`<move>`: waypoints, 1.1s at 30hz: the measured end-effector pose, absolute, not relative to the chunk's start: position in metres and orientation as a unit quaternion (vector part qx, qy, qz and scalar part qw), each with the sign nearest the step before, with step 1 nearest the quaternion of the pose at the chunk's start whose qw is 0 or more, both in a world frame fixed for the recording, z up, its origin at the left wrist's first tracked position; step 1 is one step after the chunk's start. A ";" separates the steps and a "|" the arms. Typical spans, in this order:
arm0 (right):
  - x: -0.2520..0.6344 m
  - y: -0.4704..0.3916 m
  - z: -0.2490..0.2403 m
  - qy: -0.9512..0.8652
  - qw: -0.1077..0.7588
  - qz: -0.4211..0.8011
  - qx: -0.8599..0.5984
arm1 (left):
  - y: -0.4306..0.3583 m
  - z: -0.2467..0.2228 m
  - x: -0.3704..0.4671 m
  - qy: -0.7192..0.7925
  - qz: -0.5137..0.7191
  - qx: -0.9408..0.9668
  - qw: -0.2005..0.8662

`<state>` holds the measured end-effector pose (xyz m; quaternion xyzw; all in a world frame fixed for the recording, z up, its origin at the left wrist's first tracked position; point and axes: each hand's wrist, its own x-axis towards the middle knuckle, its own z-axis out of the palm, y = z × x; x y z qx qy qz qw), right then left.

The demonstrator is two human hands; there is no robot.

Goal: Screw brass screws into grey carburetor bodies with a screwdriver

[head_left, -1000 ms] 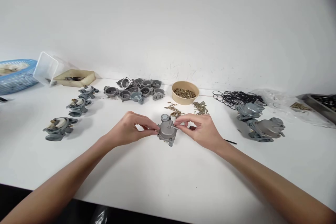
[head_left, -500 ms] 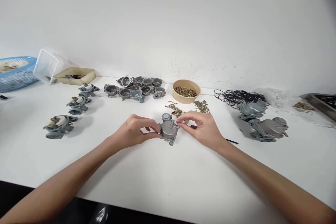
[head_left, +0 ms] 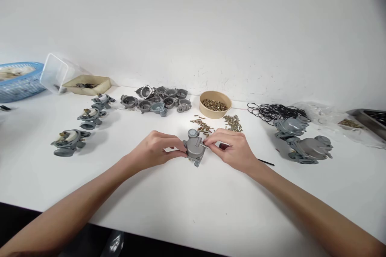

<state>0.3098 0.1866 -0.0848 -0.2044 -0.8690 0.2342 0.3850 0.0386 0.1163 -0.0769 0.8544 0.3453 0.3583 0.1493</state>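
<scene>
A grey metal carburetor (head_left: 195,148) sits on the white table, its rounded bowl facing up. My left hand (head_left: 158,148) pinches its left side between thumb and fingers. At its right edge, next to the small outlet tube, my right hand (head_left: 230,148) is closed in a pinch; whatever is between those fingertips is hidden. Under the right hand lies a screwdriver (head_left: 266,162), with its dark shaft showing beyond the wrist and part of its handle below the fingers. Loose brass-coloured screws (head_left: 203,125) are scattered just behind the carburetor.
A tan tub (head_left: 214,113) of screws stands behind, with bare bowls (head_left: 144,105) to its left. Open carburetors (head_left: 68,141) line the left, closed ones (head_left: 312,148) the right, near black rubber rings (head_left: 273,112). A blue basket (head_left: 22,86) is far left.
My right fingertips have shifted slightly at the carburetor's right edge, and more of the screwdriver handle shows. My left hand keeps its grip; the whole view has shifted a little.
</scene>
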 end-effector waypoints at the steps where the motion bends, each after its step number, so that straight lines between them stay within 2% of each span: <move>1: 0.311 0.188 -0.084 -0.874 0.382 0.227 -0.196 | 0.116 -0.077 0.038 0.343 0.354 0.859 0.142; 7: 0.317 0.190 -0.081 -0.897 0.357 0.212 -0.153 | 0.116 -0.074 0.036 0.339 0.344 0.869 0.105; 19: 0.320 0.189 -0.079 -0.920 0.322 0.209 -0.080 | 0.118 -0.076 0.037 0.367 0.375 0.837 0.153; 33: 0.319 0.189 -0.077 -0.919 0.320 0.207 -0.099 | 0.118 -0.074 0.036 0.374 0.359 0.837 0.173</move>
